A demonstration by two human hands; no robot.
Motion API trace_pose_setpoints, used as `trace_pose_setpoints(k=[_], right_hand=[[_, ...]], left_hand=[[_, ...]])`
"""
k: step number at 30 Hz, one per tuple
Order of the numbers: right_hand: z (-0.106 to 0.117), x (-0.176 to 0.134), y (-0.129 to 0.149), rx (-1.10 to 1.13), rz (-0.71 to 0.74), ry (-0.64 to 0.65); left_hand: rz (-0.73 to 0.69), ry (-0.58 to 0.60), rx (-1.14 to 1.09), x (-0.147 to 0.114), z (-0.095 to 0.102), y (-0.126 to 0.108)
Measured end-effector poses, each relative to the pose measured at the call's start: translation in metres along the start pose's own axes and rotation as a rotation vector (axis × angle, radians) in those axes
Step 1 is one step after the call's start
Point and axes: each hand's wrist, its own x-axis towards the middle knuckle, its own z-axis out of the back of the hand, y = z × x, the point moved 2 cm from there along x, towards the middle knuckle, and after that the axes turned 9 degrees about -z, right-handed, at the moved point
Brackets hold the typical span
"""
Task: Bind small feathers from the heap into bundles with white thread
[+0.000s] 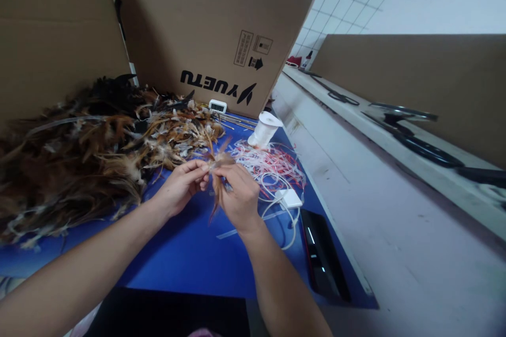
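Feathers in a small brown bunch were held just above the blue tabletop, the left hand pinching them between thumb and forefinger and the right hand pinching close beside it, its other fingers curled. Left lay a large feather heap; right, a white spool stood by tangled red-and-white strips, with a smartphone nearer.

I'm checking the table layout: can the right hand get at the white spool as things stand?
Probably yes: the white spool sits just beyond the right hand, nothing covering it, only loose strands in front. The hand would likely need to release the feathers first.
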Motion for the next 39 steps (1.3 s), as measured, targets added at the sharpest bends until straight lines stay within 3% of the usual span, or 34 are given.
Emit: trace_pose_setpoints(k=[16,31,39], right_hand=[[0.001,0.001,-0.0021,0.034,-0.145,0.026],[-0.0015,-0.0012,-0.009,0.176,-0.321,0.044],[0.0009,-0.0006,-0.0071,0.161,-0.335,0.052]], left_hand=[[-0.066,-0.002,0.174,0.0027,0.002,-0.0004],[-0.021,0.036,0.159,0.0035,0.0015,-0.0006],[-0.055,0.059,0.155,0.0032,0.0002,-0.0007]])
